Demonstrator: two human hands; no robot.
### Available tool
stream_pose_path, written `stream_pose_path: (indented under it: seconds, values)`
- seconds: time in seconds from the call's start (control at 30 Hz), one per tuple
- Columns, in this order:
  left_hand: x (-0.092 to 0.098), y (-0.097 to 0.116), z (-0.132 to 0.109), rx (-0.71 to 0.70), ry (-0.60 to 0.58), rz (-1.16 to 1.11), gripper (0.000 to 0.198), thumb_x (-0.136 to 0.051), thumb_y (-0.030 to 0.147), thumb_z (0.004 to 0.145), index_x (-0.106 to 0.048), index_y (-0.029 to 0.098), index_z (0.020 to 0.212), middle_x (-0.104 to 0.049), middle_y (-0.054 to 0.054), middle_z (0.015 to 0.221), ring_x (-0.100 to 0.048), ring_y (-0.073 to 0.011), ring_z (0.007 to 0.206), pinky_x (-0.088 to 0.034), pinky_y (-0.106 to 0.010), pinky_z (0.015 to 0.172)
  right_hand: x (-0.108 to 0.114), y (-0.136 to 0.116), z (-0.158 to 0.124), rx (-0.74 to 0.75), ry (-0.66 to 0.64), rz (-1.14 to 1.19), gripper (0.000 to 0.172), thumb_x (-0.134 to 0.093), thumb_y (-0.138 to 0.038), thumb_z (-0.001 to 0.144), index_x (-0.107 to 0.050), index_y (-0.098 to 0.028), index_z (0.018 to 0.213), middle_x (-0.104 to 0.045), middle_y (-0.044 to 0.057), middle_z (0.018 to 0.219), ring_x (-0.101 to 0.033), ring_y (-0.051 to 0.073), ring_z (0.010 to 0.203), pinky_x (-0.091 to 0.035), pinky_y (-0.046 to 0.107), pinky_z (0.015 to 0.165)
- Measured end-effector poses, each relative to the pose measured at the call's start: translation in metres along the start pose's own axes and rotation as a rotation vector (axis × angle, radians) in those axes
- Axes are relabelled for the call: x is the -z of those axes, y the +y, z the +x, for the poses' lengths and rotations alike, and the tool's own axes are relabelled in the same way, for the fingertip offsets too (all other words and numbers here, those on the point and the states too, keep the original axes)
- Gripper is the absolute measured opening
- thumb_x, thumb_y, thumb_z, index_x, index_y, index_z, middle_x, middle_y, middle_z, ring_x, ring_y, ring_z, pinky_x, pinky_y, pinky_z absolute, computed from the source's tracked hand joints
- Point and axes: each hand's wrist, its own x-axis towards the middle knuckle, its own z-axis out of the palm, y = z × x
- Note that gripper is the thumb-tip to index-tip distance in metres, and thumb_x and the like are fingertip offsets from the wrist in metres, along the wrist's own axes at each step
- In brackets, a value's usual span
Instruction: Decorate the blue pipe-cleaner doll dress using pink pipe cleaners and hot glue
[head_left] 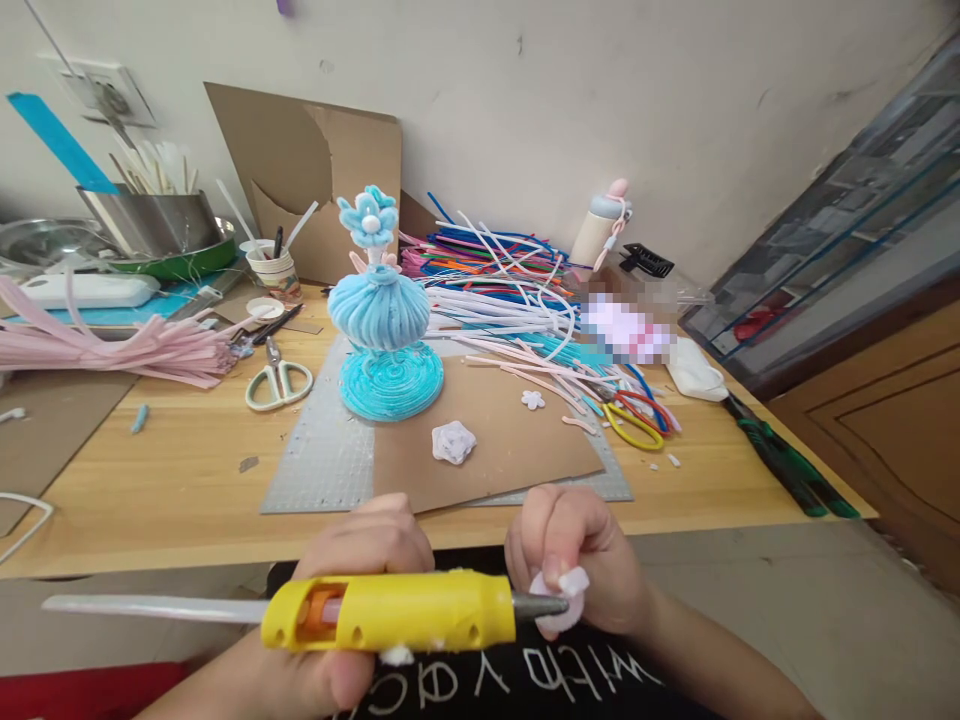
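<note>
A yellow hot glue gun lies level across the front of the head view, with my left hand closed round it. Out of its back end sticks a long clear glue stick. Its metal nozzle points right and overlaps a small white fuzzy ring; whether they touch I cannot tell. My right hand pinches that ring between thumb and fingers. On the cardboard sheet beyond my hands lie a white fuzzy rosette and a small white flower.
A blue pipe-cleaner figure stands on the grey cutting mat. Scissors lie at left, yellow-and-red scissors and green-handled pliers at right. Pipe cleaners are heaped behind, and a pink bundle lies far left.
</note>
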Motion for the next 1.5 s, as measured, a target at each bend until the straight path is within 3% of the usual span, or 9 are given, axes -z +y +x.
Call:
stream_pose_path:
  seconds: [0.1, 0.23, 0.5, 1.0, 1.5]
  values:
    - [-0.0006, 0.0052, 0.0019, 0.116, 0.014, -0.169, 0.063, -0.032, 0.079, 0.075, -0.053, 0.020, 0.066, -0.054, 0.000, 0.058, -0.046, -0.0123, 0.053, -0.032, -0.031, 0.055, 0.0000, 0.0004, 0.0002, 0.003, 0.000, 0.001, 0.014, -0.069, -0.014, 0.078, -0.074, -0.026, 0.084, -0.060, 0.000, 0.071, -0.063, 0.008, 0.052, -0.049, 0.017, 0.045]
    - [-0.0039, 0.0078, 0.0044, 0.083, 0.083, -0.138, 0.061, -0.034, 0.078, 0.075, -0.053, 0.021, 0.064, -0.052, 0.001, 0.055, -0.045, -0.0136, 0.049, -0.030, -0.033, 0.053, -0.0003, 0.0001, 0.0002, 0.008, 0.002, -0.005, 0.015, -0.069, -0.013, 0.077, -0.074, -0.026, 0.084, -0.060, 0.000, 0.071, -0.063, 0.008, 0.052, -0.049, 0.017, 0.046]
    - [-0.0033, 0.0045, -0.0022, 0.133, 0.078, -0.184, 0.057, -0.043, 0.076, 0.073, -0.056, 0.021, 0.065, -0.053, 0.001, 0.057, -0.044, -0.0134, 0.051, -0.027, -0.033, 0.059, 0.0005, 0.0010, -0.0007, 0.008, 0.000, -0.017, 0.011, -0.069, -0.014, 0.078, -0.072, -0.024, 0.082, -0.058, -0.002, 0.069, -0.061, 0.007, 0.050, -0.046, 0.017, 0.044]
    - [-0.0021, 0.0052, -0.0019, 0.067, 0.034, -0.131, 0.055, -0.039, 0.070, 0.080, -0.055, 0.019, 0.068, -0.053, 0.000, 0.059, -0.043, -0.0133, 0.054, -0.027, -0.032, 0.060, -0.0003, -0.0007, -0.0008, -0.011, -0.011, -0.037, 0.015, -0.070, -0.015, 0.077, -0.073, -0.027, 0.085, -0.058, -0.001, 0.071, -0.061, 0.007, 0.050, -0.045, 0.017, 0.043]
    - [-0.0049, 0.0021, -0.0041, 0.108, 0.059, -0.143, 0.059, -0.040, 0.077, 0.074, -0.052, 0.020, 0.065, -0.052, 0.001, 0.057, -0.041, -0.0126, 0.050, -0.024, -0.033, 0.058, 0.0012, 0.0012, -0.0029, -0.007, 0.039, -0.005, 0.012, -0.072, -0.016, 0.075, -0.073, -0.027, 0.080, -0.059, -0.002, 0.068, -0.061, 0.008, 0.047, -0.046, 0.017, 0.041]
